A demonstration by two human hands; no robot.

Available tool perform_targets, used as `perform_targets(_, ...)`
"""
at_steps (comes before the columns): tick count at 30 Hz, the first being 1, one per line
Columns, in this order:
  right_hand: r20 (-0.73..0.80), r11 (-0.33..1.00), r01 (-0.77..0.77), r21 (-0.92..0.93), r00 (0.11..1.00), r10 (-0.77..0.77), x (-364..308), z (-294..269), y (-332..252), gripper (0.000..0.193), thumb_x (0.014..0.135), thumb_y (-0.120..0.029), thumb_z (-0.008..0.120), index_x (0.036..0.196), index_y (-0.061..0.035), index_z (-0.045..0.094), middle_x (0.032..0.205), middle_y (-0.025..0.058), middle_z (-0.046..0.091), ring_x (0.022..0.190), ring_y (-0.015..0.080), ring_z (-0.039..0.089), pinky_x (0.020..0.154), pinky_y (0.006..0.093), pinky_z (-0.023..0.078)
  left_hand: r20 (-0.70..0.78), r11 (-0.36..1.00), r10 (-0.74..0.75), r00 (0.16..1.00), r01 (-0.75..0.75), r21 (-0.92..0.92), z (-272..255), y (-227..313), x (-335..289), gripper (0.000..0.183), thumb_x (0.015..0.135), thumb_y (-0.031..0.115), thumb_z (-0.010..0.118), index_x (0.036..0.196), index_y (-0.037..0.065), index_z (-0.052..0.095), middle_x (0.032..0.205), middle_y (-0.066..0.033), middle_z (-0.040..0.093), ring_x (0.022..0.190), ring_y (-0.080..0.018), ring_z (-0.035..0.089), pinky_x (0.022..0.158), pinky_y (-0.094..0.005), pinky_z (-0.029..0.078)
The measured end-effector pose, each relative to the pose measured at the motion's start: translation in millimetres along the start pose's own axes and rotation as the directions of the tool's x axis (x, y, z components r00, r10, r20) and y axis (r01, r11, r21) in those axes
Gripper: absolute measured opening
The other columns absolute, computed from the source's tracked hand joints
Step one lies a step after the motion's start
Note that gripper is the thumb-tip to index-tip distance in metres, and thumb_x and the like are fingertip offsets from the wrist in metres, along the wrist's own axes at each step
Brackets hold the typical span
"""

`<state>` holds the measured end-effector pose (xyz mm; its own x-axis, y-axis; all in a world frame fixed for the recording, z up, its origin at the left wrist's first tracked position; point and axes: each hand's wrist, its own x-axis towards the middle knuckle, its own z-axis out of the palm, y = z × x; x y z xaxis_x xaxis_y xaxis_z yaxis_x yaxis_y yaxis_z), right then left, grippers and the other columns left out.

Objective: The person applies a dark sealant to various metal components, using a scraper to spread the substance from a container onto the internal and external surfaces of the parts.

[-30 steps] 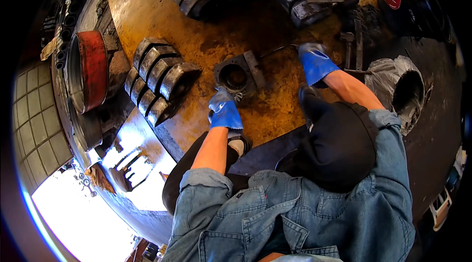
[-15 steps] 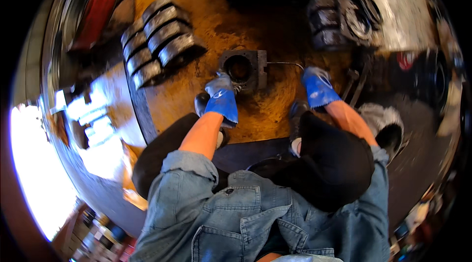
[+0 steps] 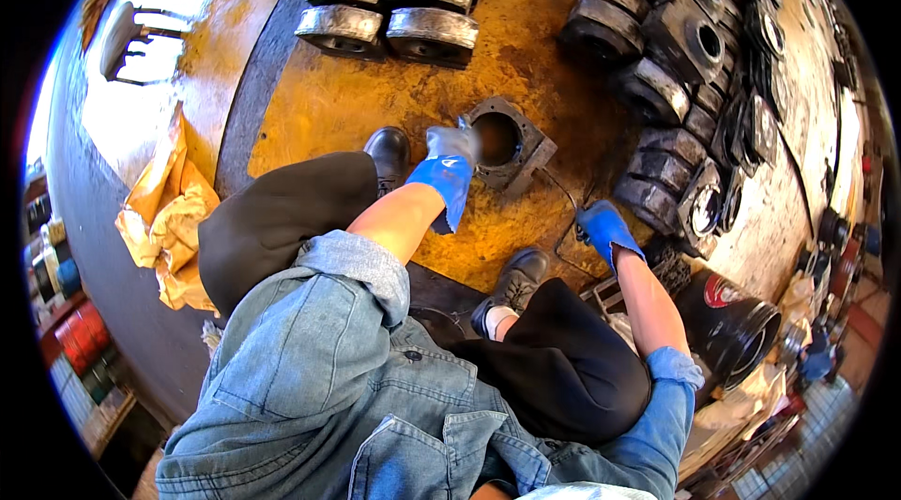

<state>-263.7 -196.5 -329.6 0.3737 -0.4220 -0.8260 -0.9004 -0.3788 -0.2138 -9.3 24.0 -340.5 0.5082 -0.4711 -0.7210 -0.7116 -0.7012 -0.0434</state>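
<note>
Down low, the left hand [image 3: 450, 145] touches one metal block [image 3: 527, 153], grip unclear, while the right hand [image 3: 603, 224] clasps one thin rod [image 3: 559, 186], two boots [image 3: 389, 154] nearby

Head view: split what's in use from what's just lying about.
In use:
- bored metal block, left hand at its edge
- thin rod, leading to right hand

Apparently just lying about:
- curved metal segments in rows
- stacked bored blocks
- crumpled orange sheet
- black drum
</note>
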Motion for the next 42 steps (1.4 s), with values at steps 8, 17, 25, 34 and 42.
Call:
perform_targets(8,0.258,0.921,0.174,0.349,0.927,-0.273,29,16,-29,0.027,0.086,-0.019,0.058,0.066,-0.0042,0.069,0.06,0.0126,0.065,0.051,0.0211,0.06,0.047,0.0369,0.044,-0.323,0.946,-0.29,0.901,0.32,0.043,194,-33,128,0.105,0.081,0.048,0.074,0.153,-0.004,0.018,0.142,-0.0155,0.053,0.115,-0.04,0.062,0.091,-0.0601,0.046)
perform_targets(17,0.332,0.71,-0.312,0.631,0.936,0.116,17,28,2,0.027,0.092,-0.03,0.06,0.094,-0.0038,0.069,0.082,0.0118,0.071,0.066,0.0228,0.066,0.059,0.0345,0.052,-0.183,0.999,-0.009,0.983,0.001,-0.043,49,7,41,0.079,0.085,0.035,0.066,0.147,-0.001,0.032,0.127,-0.0121,0.062,0.104,-0.0342,0.066,0.08,-0.0553,0.046)
perform_targets(25,0.408,0.159,-0.426,0.891,0.903,0.134,52,62,3,0.024,0.092,-0.028,0.056,0.08,-0.0079,0.061,0.066,0.005,0.059,0.053,0.0193,0.051,0.043,0.03,0.036,-0.168,0.999,-0.014,0.986,0.008,-0.037,45,4,27,0.058,0.09,0.024,0.059,0.142,0.002,0.044,0.113,-0.009,0.069,0.095,-0.029,0.069,0.07,-0.051,0.046)
perform_targets(34,0.175,0.364,-0.203,0.909,0.978,0.11,74,53,6,0.027,0.09,-0.033,0.056,0.071,-0.0139,0.06,0.052,0.0009,0.048,0.041,0.0159,0.042,0.038,0.031,0.032,-0.321,0.998,-0.037,0.946,0.053,0.041,46,12,2,0.057,0.089,0.013,0.052,0.143,-0.001,0.043,0.091,-0.0143,0.074,0.078,-0.0288,0.071,0.061,-0.0501,0.045)
perform_targets(42,0.019,0.36,-0.044,0.932,0.997,0.072,74,53,36,0.032,0.093,-0.039,0.063,0.12,-0.0214,0.063,0.075,0.0047,0.068,0.051,0.0134,0.053,0.044,0.0311,0.043,-0.269,0.983,-0.123,0.955,0.155,0.1,32,22,-2,0.043,0.089,0.016,0.056,0.13,0.004,0.058,0.094,-0.0048,0.075,0.084,-0.0263,0.072,0.062,-0.0457,0.048)
